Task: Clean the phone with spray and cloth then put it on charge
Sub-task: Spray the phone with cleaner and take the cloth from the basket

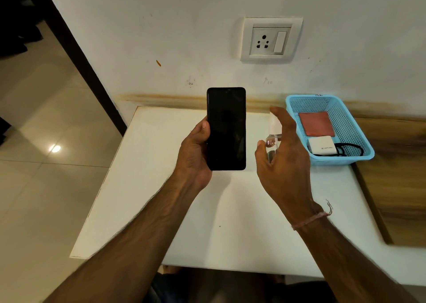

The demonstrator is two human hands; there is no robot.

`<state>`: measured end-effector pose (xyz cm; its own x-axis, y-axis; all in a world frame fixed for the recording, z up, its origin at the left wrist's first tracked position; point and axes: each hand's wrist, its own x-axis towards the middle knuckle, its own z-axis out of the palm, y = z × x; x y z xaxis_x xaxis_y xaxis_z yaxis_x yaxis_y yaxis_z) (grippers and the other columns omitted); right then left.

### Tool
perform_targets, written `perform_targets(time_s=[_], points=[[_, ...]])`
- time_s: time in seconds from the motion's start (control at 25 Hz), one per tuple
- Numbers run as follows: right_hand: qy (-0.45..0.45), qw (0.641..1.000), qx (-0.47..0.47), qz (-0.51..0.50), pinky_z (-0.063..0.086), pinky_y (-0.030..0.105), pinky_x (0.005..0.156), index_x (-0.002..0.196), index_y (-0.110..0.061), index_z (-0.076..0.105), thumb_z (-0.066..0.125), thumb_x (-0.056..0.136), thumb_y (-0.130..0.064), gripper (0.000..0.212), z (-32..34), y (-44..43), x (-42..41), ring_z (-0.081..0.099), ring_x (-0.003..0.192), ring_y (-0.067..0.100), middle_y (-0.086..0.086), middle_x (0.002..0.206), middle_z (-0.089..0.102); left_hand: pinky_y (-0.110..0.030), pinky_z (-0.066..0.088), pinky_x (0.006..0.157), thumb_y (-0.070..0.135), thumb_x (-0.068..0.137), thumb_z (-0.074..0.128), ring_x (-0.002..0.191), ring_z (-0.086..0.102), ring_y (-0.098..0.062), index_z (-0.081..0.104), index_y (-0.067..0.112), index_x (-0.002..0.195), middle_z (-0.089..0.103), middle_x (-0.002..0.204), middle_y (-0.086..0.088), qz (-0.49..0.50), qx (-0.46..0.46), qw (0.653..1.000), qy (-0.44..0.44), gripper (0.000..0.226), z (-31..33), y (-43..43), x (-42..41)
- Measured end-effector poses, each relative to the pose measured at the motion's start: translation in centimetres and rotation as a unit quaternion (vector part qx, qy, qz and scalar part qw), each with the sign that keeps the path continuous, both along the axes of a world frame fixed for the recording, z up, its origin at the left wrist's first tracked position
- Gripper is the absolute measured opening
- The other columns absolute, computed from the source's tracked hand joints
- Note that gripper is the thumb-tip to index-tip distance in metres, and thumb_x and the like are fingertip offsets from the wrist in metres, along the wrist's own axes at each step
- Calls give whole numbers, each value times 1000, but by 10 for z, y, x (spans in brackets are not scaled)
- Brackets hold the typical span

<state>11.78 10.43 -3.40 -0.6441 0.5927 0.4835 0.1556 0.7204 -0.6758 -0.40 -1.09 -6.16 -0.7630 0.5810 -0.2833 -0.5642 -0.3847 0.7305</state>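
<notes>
The spray bottle [275,127] is mostly hidden behind the right hand [284,159]; only its white top and a bit of clear body show, just left of the blue basket [352,127]. That hand is spread wide, thumb and fingers either side of the bottle, and whether it touches the bottle cannot be made out. The brand mark on the charger [321,145] is too small to read, and its black cable [345,149] is partly cut off by the basket's near wall.

One phone [226,128], one bottle, one reddish cloth [316,123] and one charger, the last two inside the basket. One wall socket [265,41] up and left of the basket.

The phone is held well left of the basket, above the white table [184,210]. The left hand [196,152] grips its lower half, thumb pressed on the left edge. Its long axis runs upright, top end toward the wall, dark screen facing the camera
</notes>
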Motion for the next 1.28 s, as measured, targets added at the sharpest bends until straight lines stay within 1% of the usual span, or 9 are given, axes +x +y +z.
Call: perform_targets(time_s=[0.28,0.4,0.64,0.76,0.88,0.92,1.0,1.16,1.28], points=[[-39,999,-12,27,60,44,79,136,-32,33,63,90,-18,56,-12,-14,20,64,88,19,5,118,61,-45,60,80,29,102,52,103,72,-30,60,17,135,72,117,-6,5,8,1000,-12,36,4,-2,-2],[-46,999,-10,22,59,45,76,136,-30,35,62,90,-18,54,-14,-13,20,60,83,14,5,114,61,-49,59,87,29,103,51,109,70,-31,59,17,137,69,125,-8,3,6,1000,-14,37,5,-3,-2],[-30,999,-15,27,59,43,79,143,-33,29,61,90,-20,64,-13,-9,18,62,92,18,1,128,56,-50,58,89,30,102,51,109,70,-31,61,18,135,69,126,-7,0,9,1000,-14,36,4,-3,-2],[-24,997,-75,-2,60,34,78,147,-32,24,64,90,-26,70,-15,-4,14,63,95,14,-6,135,48,-48,60,84,30,102,52,106,71,-29,63,19,133,71,122,-6,-4,18,1000,-15,34,4,-3,-3],[-12,991,-132,-9,49,11,82,143,-19,31,58,91,-23,59,-20,5,7,60,98,14,7,130,53,-46,59,84,30,102,53,108,71,-29,62,17,133,72,122,-6,-6,24,1000,-12,35,3,-3,-4],[-11,991,-132,-10,47,10,83,140,-15,33,56,93,-21,53,-20,8,5,59,97,14,9,123,54,-46,59,84,29,102,54,108,71,-29,62,16,133,72,122,-6,-5,27,1000,-12,35,2,-4,-4],[-3,992,-124,-15,49,24,86,134,-10,38,56,95,-21,44,-19,14,0,57,99,18,10,115,55,-46,59,84,29,102,53,109,71,-30,62,15,134,72,123,-8,-4,30,999,-13,36,2,-3,-5],[19,993,-115,-25,44,23,88,127,-7,45,63,92,-20,41,-13,33,-20,56,101,13,6,111,60,-47,59,85,29,102,52,109,70,-30,60,15,136,70,126,-8,-4,30,1000,-10,37,3,-2,-3],[8,994,-106,-10,47,37,96,120,-6,46,66,90,-19,38,-9,53,-45,58,105,19,7,111,61,-44,60,79,27,103,52,106,72,-29,60,15,135,72,121,-6,-8,35,999,-10,36,5,-2,-2]])
